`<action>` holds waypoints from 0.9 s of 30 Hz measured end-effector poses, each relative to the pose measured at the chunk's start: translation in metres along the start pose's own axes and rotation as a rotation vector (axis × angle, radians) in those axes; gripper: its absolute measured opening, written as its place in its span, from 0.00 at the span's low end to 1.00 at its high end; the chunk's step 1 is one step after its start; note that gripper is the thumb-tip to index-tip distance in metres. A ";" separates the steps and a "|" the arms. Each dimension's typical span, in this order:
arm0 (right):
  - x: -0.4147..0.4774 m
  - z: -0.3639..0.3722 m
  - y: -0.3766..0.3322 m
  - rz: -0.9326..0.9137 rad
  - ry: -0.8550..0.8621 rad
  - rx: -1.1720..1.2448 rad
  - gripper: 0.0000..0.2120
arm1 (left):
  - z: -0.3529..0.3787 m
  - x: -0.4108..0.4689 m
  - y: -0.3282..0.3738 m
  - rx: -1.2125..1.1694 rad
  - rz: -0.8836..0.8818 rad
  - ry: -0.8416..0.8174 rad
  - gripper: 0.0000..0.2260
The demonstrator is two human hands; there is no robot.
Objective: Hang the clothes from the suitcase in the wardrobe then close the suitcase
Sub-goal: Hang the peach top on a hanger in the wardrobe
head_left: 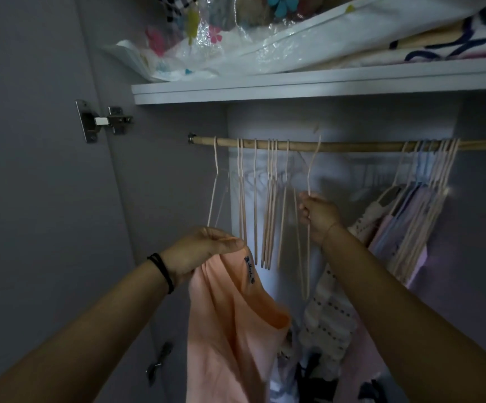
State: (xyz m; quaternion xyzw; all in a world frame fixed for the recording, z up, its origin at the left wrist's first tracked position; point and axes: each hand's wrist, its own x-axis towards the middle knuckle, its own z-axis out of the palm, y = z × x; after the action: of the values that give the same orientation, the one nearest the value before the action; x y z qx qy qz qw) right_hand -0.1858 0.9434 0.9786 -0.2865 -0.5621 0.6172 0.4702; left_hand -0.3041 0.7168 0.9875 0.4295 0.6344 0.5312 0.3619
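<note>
Hanger work looks like the step in hand, seen from the head camera. Your right hand (318, 216), at centre frame, has its grip pinched round the neck of a thin pale-pink hanger (308, 263). Its hook sits at the round wooden rail (352, 146) that runs across the middle of the frame. Whether the hook rests on the rail or has cleared it, I cannot tell. Your left hand (204, 248), lower left of centre, has its grip bunched on the top edge of a soft peach fabric garment (230, 330), which hangs limp toward the bottom of the frame. The suitcase is not in view.

My judgement: lift the hook straight up and off before drawing it toward you, so it does not drag the row of empty pale hangers (268, 213) just to its left. Bring the hanger to the garment, find the neck opening, and feed in one shoulder at a time. Limp cloth will probably slide off such thin arms if it sits unevenly. Then rehang it in the gap between the empties and the pastel clothes already hung (404, 228) at the right of the frame.
</note>
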 end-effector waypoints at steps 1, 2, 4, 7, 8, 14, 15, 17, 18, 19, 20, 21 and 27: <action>-0.019 -0.004 0.000 -0.029 -0.024 -0.010 0.14 | 0.001 -0.001 -0.001 -0.001 -0.002 -0.014 0.13; -0.038 -0.010 -0.001 -0.064 -0.045 -0.019 0.15 | 0.001 -0.002 -0.002 -0.009 -0.003 -0.027 0.13; -0.075 -0.021 -0.001 -0.120 -0.043 -0.015 0.18 | 0.002 -0.004 -0.003 -0.019 -0.002 -0.034 0.12; -0.105 -0.042 -0.001 -0.160 0.062 -0.021 0.20 | 0.005 -0.008 -0.002 0.003 0.003 -0.075 0.11; -0.109 -0.047 -0.001 -0.158 0.099 -0.034 0.19 | 0.006 -0.009 -0.002 0.011 0.002 -0.088 0.11; -0.122 -0.075 0.001 -0.128 0.297 -0.160 0.22 | 0.015 -0.011 -0.004 0.053 -0.005 -0.101 0.19; -0.126 -0.079 0.002 -0.146 0.313 -0.188 0.25 | 0.016 -0.011 -0.005 0.056 -0.009 -0.111 0.19; -0.134 -0.086 0.002 -0.153 0.377 -0.248 0.29 | 0.018 -0.013 -0.005 0.075 -0.014 -0.134 0.17; -0.138 -0.089 0.000 -0.156 0.413 -0.260 0.28 | 0.020 -0.014 -0.005 0.083 -0.014 -0.147 0.17; -0.141 -0.093 -0.002 -0.167 0.439 -0.246 0.26 | 0.021 -0.015 -0.005 0.084 -0.015 -0.163 0.16; -0.146 -0.095 -0.004 -0.183 0.448 -0.207 0.25 | 0.023 -0.016 -0.004 0.084 -0.016 -0.177 0.14; -0.151 -0.096 -0.007 -0.201 0.437 -0.151 0.24 | 0.024 -0.018 -0.004 0.091 -0.014 -0.188 0.13; -0.174 -0.087 -0.040 -0.237 0.145 0.366 0.17 | 0.030 -0.024 -0.006 0.153 -0.029 -0.264 0.12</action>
State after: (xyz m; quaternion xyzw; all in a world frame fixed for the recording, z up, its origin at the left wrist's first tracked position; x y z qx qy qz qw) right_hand -0.0302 0.8200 0.9687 -0.1721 -0.4353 0.6270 0.6227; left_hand -0.2689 0.7054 0.9760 0.5127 0.6262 0.4149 0.4159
